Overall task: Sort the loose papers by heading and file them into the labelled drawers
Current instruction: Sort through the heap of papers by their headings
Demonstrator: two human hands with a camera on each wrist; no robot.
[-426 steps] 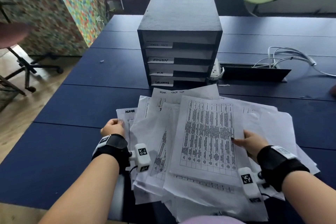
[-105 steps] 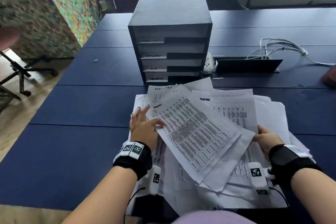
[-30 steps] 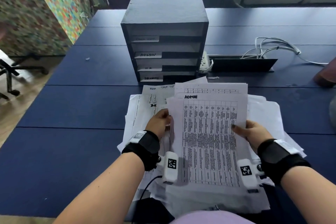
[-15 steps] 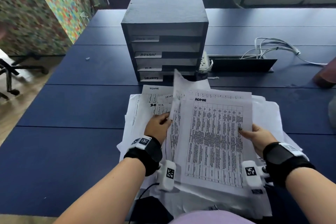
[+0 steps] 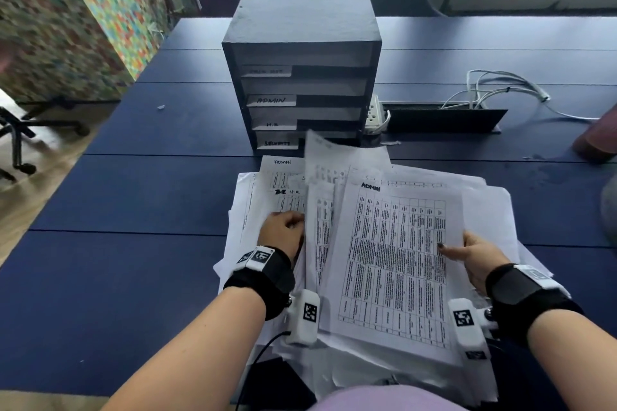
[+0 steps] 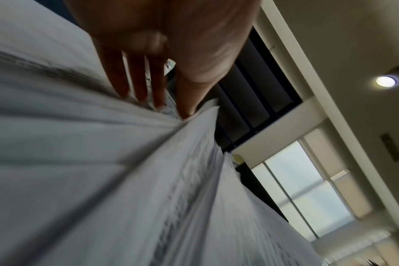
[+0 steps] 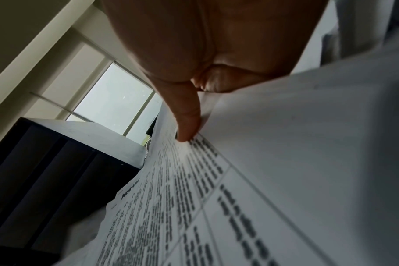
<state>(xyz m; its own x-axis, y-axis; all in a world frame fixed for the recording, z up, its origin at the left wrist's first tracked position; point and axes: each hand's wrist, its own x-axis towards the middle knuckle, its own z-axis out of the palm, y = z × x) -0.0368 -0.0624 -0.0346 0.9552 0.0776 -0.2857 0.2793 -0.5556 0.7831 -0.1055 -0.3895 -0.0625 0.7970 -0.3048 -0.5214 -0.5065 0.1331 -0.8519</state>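
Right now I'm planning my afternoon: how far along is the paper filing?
Nothing looks filed: the drawers show no visible sheets. In hand: the right hand pinches an ADMIN sheet, while the left hand lies in the pile. Left: nearly the whole pile to sort and file.

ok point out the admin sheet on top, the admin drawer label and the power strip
ADMIN sheet (image 5: 394,264), head view, middle of its printed table.
ADMIN drawer label (image 5: 271,100), head view, on the handwritten word.
power strip (image 5: 375,113), head view, white body beside the drawer unit.
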